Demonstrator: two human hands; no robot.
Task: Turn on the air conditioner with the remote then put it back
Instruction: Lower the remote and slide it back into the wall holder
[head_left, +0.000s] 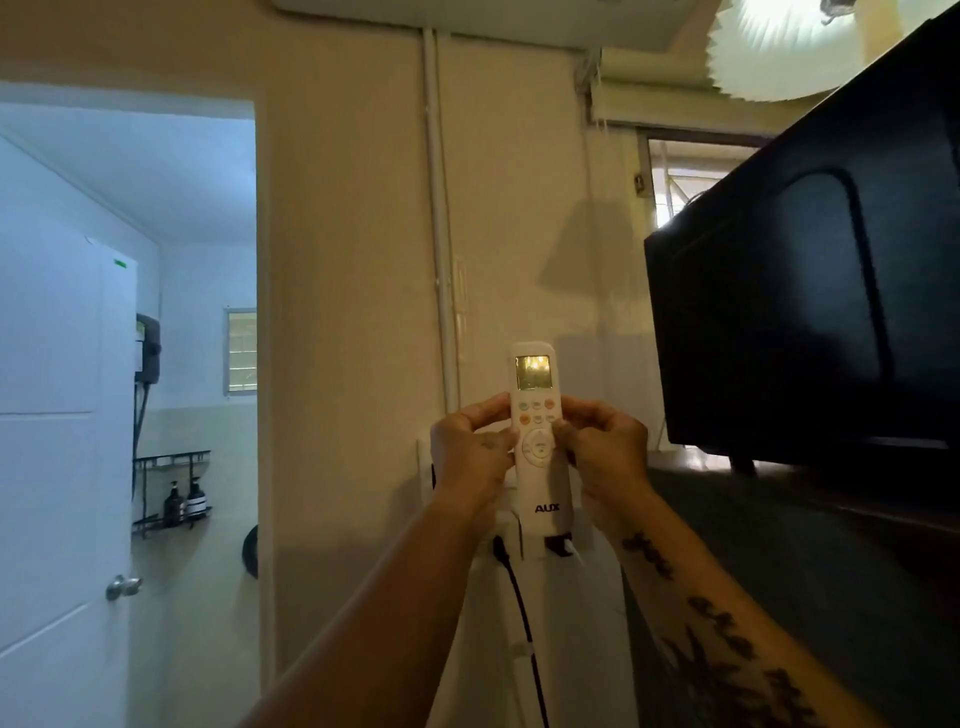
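A white AUX remote stands upright against the cream wall, its small screen lit and its buttons facing me. My left hand grips its left edge, thumb on the round button pad. My right hand holds the right edge, fingertips at the button rows. The remote's lower end sits in a white wall holder, partly hidden behind it. The underside of the white air conditioner shows at the top edge of the view.
A large black television juts out at the right, above a dark cabinet top. A black cable hangs below the holder. An open white door at the left leads to a bathroom. A white pipe runs down the wall.
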